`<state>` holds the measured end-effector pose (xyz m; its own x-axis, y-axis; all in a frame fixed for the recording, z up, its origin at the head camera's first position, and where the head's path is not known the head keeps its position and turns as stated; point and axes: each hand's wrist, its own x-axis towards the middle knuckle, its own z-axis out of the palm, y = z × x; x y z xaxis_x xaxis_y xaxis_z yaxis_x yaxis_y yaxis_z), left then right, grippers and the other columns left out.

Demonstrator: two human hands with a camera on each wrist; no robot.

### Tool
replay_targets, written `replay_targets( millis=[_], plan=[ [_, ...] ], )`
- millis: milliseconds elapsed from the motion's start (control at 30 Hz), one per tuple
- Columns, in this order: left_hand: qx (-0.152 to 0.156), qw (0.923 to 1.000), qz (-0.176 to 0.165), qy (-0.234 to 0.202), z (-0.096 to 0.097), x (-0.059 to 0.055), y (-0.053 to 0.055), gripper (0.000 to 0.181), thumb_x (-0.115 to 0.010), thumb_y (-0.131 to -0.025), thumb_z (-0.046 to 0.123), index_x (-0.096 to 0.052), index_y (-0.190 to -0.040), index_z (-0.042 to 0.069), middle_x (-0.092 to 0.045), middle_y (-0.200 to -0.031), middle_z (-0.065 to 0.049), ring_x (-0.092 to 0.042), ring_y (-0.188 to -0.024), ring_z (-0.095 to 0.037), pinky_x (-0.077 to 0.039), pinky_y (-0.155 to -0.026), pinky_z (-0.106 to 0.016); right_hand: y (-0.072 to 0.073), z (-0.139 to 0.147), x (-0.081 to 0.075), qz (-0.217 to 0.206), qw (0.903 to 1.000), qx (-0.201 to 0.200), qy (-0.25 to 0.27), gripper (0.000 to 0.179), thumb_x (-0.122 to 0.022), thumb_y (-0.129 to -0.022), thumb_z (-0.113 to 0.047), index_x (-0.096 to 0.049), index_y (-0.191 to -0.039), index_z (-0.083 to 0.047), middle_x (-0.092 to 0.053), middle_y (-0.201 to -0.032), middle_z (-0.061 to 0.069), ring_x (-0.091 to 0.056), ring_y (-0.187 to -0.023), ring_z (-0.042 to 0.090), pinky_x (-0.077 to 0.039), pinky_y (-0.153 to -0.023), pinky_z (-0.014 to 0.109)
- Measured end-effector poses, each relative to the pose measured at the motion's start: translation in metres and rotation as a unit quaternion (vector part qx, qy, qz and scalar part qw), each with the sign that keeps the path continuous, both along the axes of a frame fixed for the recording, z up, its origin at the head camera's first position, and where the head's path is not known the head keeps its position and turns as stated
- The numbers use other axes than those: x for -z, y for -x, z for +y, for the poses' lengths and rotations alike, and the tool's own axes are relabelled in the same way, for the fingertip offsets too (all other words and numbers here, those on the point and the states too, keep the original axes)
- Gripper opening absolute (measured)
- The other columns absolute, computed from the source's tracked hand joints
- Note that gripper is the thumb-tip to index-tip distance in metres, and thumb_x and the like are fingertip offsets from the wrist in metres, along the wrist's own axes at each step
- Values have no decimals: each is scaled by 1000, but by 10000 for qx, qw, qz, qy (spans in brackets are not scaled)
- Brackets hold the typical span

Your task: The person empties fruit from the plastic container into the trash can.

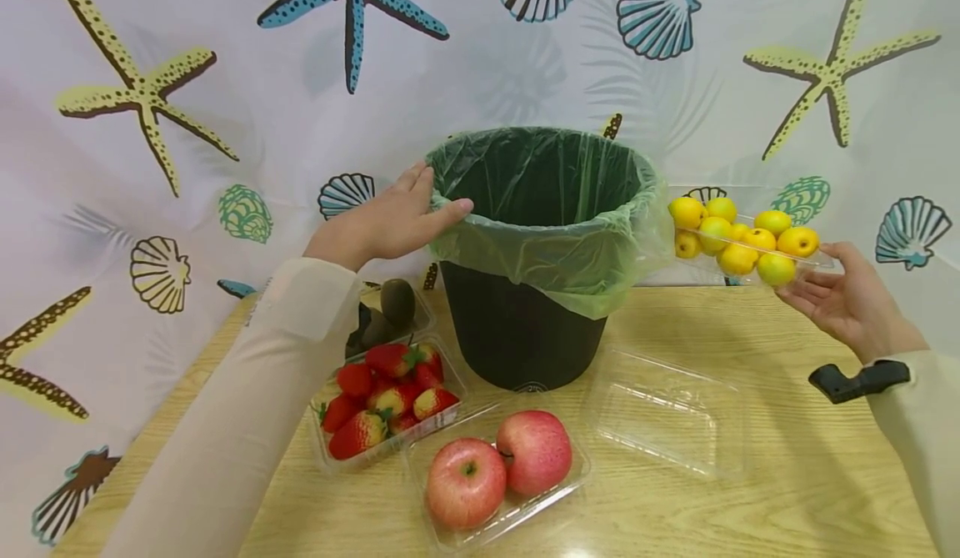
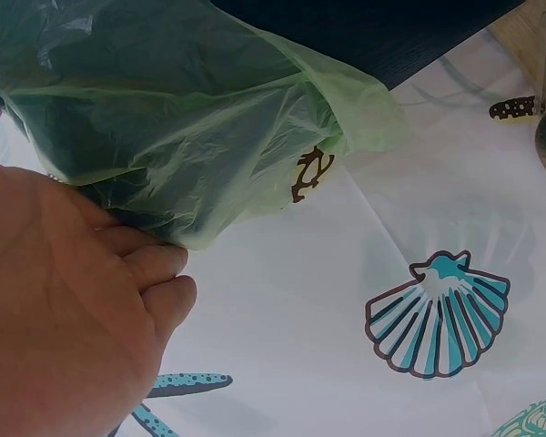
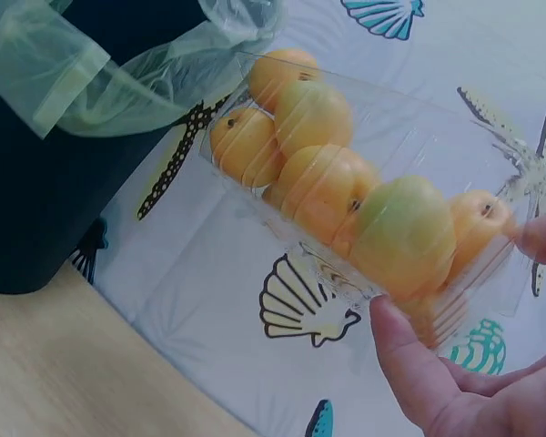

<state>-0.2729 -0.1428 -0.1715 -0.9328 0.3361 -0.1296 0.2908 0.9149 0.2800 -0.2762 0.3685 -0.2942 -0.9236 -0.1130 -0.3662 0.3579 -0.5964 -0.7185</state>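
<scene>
Beside the left rim of a black trash bin [image 1: 525, 324], lined with a thin green bag [image 1: 540, 249], is my left hand [image 1: 390, 220]. Its thumb lies over the rim and its fingers bend against the bag [image 2: 164, 137] outside, gripping the edge. My right hand [image 1: 847, 304] pinches the near end of a clear plastic tray [image 3: 328, 264], thumb on one side and fingers on the other. Several small yellow-orange fruits [image 1: 757, 241] fill this tray, one tinged green. It is held in the air right of the bin, its far end close to the bag.
On the wooden table [image 1: 810, 483], a clear tray of strawberries [image 1: 390, 391] stands left of the bin's base. Two apples [image 1: 495, 466] sit in another tray in front. An empty clear tray [image 1: 667, 412] lies at right. Dark kiwis [image 1: 393, 304] show partly behind my left sleeve.
</scene>
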Motion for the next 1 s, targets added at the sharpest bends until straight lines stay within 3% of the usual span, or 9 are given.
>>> replay_targets(
  millis=[167, 267, 400, 533, 700, 867, 1000],
  plan=[
    [12, 10000, -41, -31, -1, 0, 0, 88, -26, -97, 60, 13, -150, 2, 17, -159, -15, 13, -147, -33, -1, -118, -53, 1, -4, -15, 1, 10000, 70, -11, 85, -53, -95, -38, 13, -149, -30, -14, -147, -13, -62, -90, 19, -49, -97, 27],
    [18, 10000, -33, -23, -1, 0, 0, 88, -26, -97, 60, 13, -150, 2, 17, -159, -15, 13, -147, -33, -1, -118, -52, 2, -6, -22, 61, 9997, 173, -177, 86, -55, -95, -39, 10, -149, -30, -19, -144, -11, -54, -109, 14, -49, -97, 26],
    [22, 10000, -18, 10, -1, -1, 0, 88, -25, -97, 61, 12, -150, 2, 17, -159, -15, 13, -147, -32, -1, -119, -52, 4, -7, -29, 144, 9987, 357, -322, 84, -57, -93, -41, 6, -149, -32, -23, -142, -11, -33, -132, 9, -47, -98, 24],
    [37, 10000, -31, 20, 0, -1, 1, 87, -25, -97, 60, 12, -150, 1, 17, -159, -15, 13, -147, -32, -1, -119, -52, 6, -6, -37, 157, 9986, 462, -224, 82, -57, -93, -42, 4, -148, -33, -24, -142, -11, -26, -137, 7, -46, -100, 24],
    [59, 10000, -43, 30, 0, -2, 1, 87, -25, -98, 59, 13, -150, 1, 17, -158, -16, 13, -147, -32, -1, -119, -52, 9, -9, -50, 173, 9985, 522, -66, 80, -59, -92, -41, 1, -146, -34, -26, -138, -10, -33, -132, 6, -46, -99, 24],
    [22, 10000, -42, 22, 0, -2, 0, 87, -26, -98, 59, 12, -150, 1, 17, -158, -16, 13, -147, -32, -1, -119, -52, 11, -18, -62, 242, 9980, 584, -21, 77, -61, -91, -41, -5, -145, -35, -28, -137, -9, -31, -133, 5, -46, -100, 23],
    [3, 10000, -48, 21, 1, -2, 0, 87, -26, -97, 60, 12, -150, 1, 18, -158, -15, 13, -147, -32, -1, -119, -52, 11, -23, -67, 226, 9980, 592, -85, 79, -62, -90, -43, -6, -145, -34, -33, -133, -7, -40, -127, 7, -47, -98, 23]
  ],
)
